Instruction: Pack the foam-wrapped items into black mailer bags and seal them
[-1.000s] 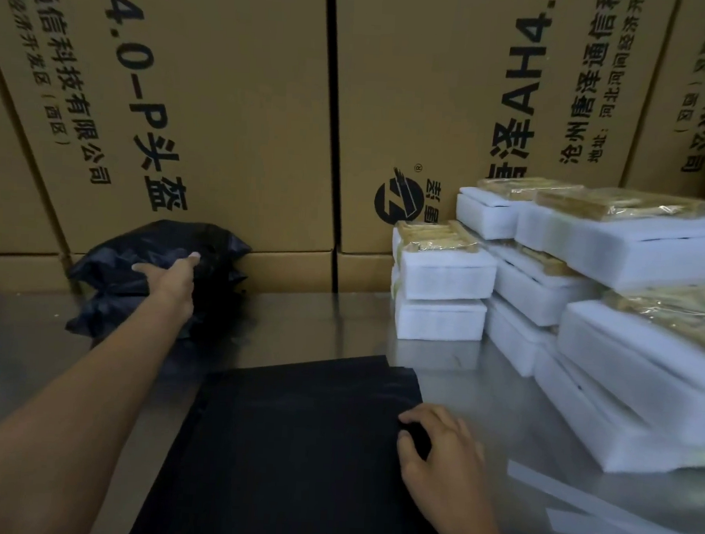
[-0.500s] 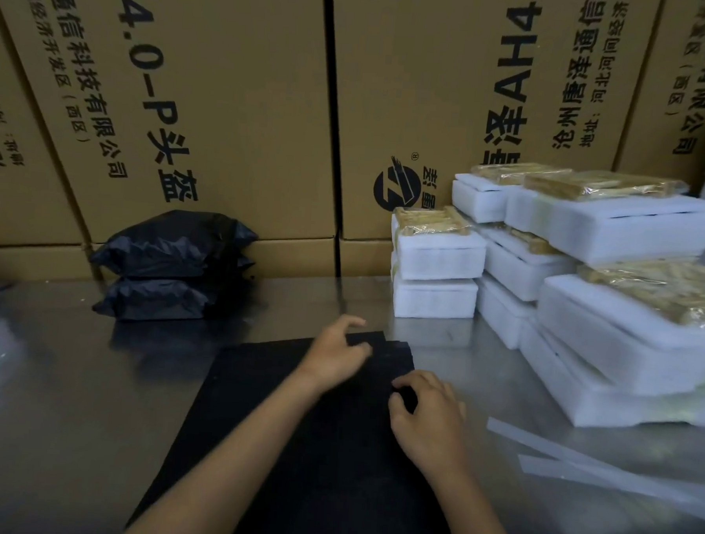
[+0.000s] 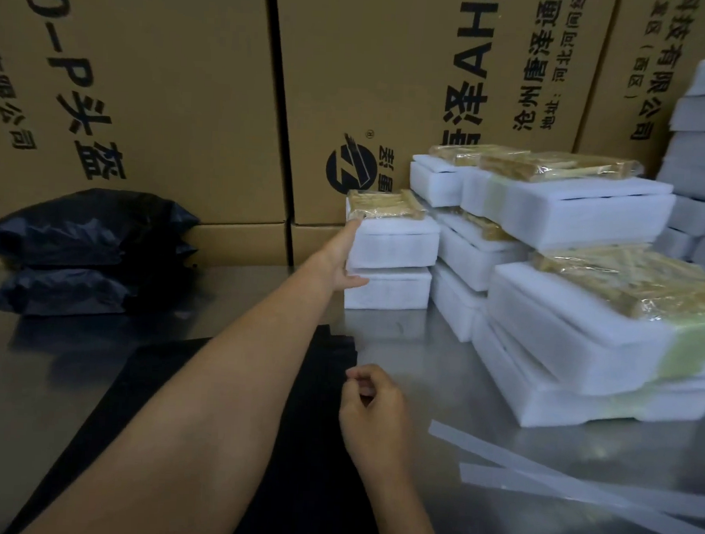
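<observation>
Since half a second ago my left hand has left the flat black bag and reached out to the nearest foam block, the top of a two-high stack at the back of the steel table. Its fingers are spread against the block's left face, thumb below; not yet a firm grip, I judge. My right hand rests by the bag's corner, fingers loosely curled, seemingly holding nothing. Two packed bags sit far left. This is the fetch step: next, grip the block, lift it clear, and open the bag's mouth.
</observation>
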A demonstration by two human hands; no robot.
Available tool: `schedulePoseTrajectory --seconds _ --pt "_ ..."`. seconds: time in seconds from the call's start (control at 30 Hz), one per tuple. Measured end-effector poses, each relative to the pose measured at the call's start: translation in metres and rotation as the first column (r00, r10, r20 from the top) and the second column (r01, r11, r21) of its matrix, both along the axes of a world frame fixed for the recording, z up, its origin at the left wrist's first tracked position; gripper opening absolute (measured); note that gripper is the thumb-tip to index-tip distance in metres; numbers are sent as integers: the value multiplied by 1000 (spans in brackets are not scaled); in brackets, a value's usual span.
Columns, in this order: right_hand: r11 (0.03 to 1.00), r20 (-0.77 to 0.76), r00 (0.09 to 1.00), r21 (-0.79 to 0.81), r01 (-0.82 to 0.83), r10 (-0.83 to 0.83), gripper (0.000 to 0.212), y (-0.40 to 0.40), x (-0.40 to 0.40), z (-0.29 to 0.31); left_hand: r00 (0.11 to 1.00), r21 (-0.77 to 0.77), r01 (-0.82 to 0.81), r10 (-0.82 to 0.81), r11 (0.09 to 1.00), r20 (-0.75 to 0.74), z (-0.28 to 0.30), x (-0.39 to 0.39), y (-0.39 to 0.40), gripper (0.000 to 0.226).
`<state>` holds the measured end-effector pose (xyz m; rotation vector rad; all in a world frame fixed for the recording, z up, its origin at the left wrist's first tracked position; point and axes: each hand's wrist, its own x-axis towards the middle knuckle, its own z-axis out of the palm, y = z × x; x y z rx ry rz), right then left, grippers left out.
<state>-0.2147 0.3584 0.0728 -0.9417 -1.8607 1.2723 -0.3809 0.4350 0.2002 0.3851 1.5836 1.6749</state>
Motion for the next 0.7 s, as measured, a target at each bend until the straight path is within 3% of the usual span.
schedulePoseTrajectory --seconds 0.13,0.23,0.33,0.47,0.53,0.6,0.7 --pt "1000 -3 1000 9 -9 9 18 3 -1 -2 996 -32 -82 83 996 31 -6 -8 14 76" --pt "1000 10 1000 8 -10 10 16 3 0 -2 997 -30 -73 73 997 -12 -4 -7 19 62" --pt "1000 -3 1000 -4 -10 10 16 5 0 -2 999 58 -47 46 997 23 5 4 17 41" --pt "999 -58 998 -32 10 -12 12 5 2 1 993 186 -58 37 981 111 -1 31 -10 32" --pt "988 -164 985 -152 23 -49 9 9 6 10 987 265 -93 53 960 153 -14 46 -41 29" --pt "934 -342 939 -348 -85 -42 35 15 14 23 984 326 -107 52 939 172 -29 64 -79 30" --pt "876 -495 869 -412 -251 16 79 11 28 33 993 313 -64 29 947 115 -51 96 -137 46"
